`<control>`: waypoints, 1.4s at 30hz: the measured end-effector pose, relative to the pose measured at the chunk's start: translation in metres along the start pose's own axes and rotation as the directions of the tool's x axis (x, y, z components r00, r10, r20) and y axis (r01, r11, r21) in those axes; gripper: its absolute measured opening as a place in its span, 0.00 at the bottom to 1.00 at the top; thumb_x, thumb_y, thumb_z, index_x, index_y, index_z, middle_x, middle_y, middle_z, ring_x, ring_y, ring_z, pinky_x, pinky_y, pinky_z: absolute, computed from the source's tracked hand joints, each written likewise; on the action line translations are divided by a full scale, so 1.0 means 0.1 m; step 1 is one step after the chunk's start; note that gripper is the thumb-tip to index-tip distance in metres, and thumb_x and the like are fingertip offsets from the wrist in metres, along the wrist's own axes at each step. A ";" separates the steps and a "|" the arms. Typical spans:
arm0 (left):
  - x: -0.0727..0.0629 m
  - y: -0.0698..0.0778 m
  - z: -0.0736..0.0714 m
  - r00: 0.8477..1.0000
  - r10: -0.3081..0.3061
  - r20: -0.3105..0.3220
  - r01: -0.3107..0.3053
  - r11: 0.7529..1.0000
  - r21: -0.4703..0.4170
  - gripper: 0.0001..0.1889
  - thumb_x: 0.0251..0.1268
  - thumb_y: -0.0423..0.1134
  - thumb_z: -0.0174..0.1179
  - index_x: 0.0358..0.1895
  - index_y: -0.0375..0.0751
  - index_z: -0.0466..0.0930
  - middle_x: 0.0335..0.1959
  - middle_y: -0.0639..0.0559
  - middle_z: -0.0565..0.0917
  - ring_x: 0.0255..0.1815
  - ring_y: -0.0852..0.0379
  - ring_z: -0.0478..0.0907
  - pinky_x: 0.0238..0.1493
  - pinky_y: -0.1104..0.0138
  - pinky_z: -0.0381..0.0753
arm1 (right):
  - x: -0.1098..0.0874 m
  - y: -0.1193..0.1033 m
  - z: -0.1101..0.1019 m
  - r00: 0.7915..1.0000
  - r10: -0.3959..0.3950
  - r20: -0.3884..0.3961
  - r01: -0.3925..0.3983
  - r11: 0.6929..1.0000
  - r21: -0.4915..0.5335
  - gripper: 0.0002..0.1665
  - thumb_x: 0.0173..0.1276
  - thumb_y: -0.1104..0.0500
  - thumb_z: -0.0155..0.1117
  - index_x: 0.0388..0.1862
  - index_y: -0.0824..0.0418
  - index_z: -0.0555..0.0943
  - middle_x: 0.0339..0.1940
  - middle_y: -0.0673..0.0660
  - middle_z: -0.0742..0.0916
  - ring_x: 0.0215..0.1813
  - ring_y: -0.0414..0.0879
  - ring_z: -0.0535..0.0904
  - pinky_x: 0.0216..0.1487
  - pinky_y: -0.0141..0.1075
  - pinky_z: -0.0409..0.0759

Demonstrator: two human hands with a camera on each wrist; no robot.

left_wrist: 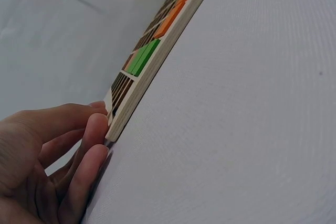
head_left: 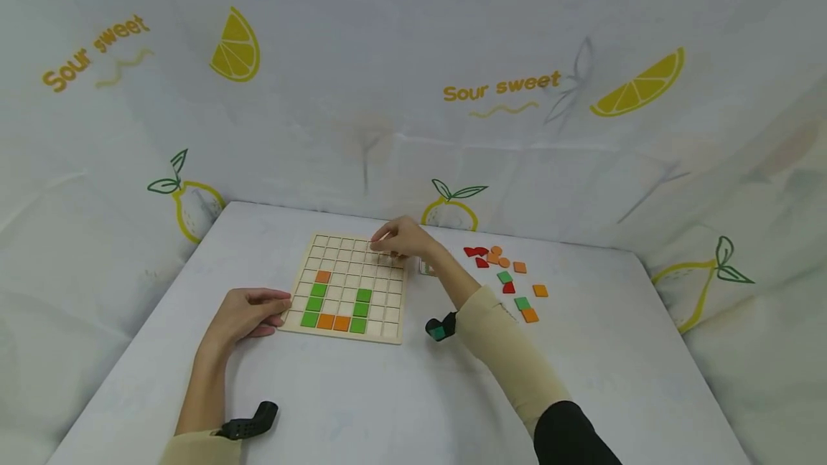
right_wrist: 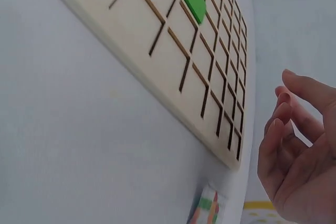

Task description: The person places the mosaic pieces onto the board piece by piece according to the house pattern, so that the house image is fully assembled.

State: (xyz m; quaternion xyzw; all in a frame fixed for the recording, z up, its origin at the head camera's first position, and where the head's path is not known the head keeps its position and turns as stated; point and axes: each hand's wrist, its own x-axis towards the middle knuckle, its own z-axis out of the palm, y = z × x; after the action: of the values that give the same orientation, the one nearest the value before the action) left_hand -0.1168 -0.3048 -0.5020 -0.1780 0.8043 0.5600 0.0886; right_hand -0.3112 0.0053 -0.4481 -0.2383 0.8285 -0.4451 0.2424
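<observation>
A wooden grid board (head_left: pixel 394 293) lies flat on the table, with several green tiles (head_left: pixel 312 303) and orange tiles (head_left: pixel 326 321) set in its cells in a U shape. My left hand (head_left: pixel 240 316) holds the board's near left corner; in the left wrist view its fingertips (left_wrist: pixel 97 127) are right against that corner. Over the far right part of the board hovers my right hand (head_left: pixel 408 237), its fingers loosely bent. In the right wrist view, the thumb stands apart from the bent fingers and no tile shows between them.
Right of the board, loose red pieces (head_left: pixel 482 262), orange squares (head_left: pixel 540 290), orange rounds and green tiles (head_left: pixel 505 277) lie scattered. A small printed card (right_wrist: pixel 208 205) sits beside the board's far right corner, partly hidden by my right wrist in the head view. A white curtain (head_left: pixel 362 92) hangs behind.
</observation>
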 end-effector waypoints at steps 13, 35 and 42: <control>-0.02 0.01 0.00 1.000 -0.002 0.003 0.002 1.000 -0.004 0.25 0.71 0.47 0.74 0.64 0.35 0.87 0.30 0.59 0.91 0.31 0.65 0.88 0.34 0.71 0.90 | -0.48 0.47 -0.92 0.983 0.148 -0.110 -0.148 0.989 0.006 0.21 0.79 0.50 0.70 0.62 0.61 0.87 0.54 0.59 0.89 0.41 0.49 0.82 0.42 0.36 0.88; -0.03 -0.02 0.00 1.000 -0.004 0.002 0.004 1.000 0.009 0.27 0.72 0.48 0.74 0.66 0.33 0.85 0.33 0.57 0.92 0.31 0.65 0.88 0.34 0.71 0.90 | -1.44 1.38 -1.59 0.944 0.320 -0.083 -0.324 0.945 -0.041 0.25 0.80 0.52 0.69 0.68 0.64 0.84 0.44 0.53 0.89 0.42 0.48 0.79 0.43 0.33 0.84; -0.02 -0.01 -0.01 1.000 -0.006 0.002 0.006 1.000 -0.006 0.26 0.70 0.49 0.75 0.64 0.36 0.87 0.32 0.59 0.91 0.32 0.65 0.88 0.35 0.70 0.91 | -1.56 1.47 -1.57 0.948 0.304 -0.095 -0.309 0.950 -0.043 0.22 0.79 0.56 0.69 0.67 0.65 0.85 0.44 0.53 0.87 0.42 0.46 0.80 0.40 0.31 0.84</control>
State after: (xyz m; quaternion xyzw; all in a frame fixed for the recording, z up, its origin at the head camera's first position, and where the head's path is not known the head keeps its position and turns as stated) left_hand -0.1149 -0.3053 -0.5019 -0.1802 0.8018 0.5624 0.0908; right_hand -0.3139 0.2702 -0.4674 -0.0935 0.8777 -0.3881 0.2652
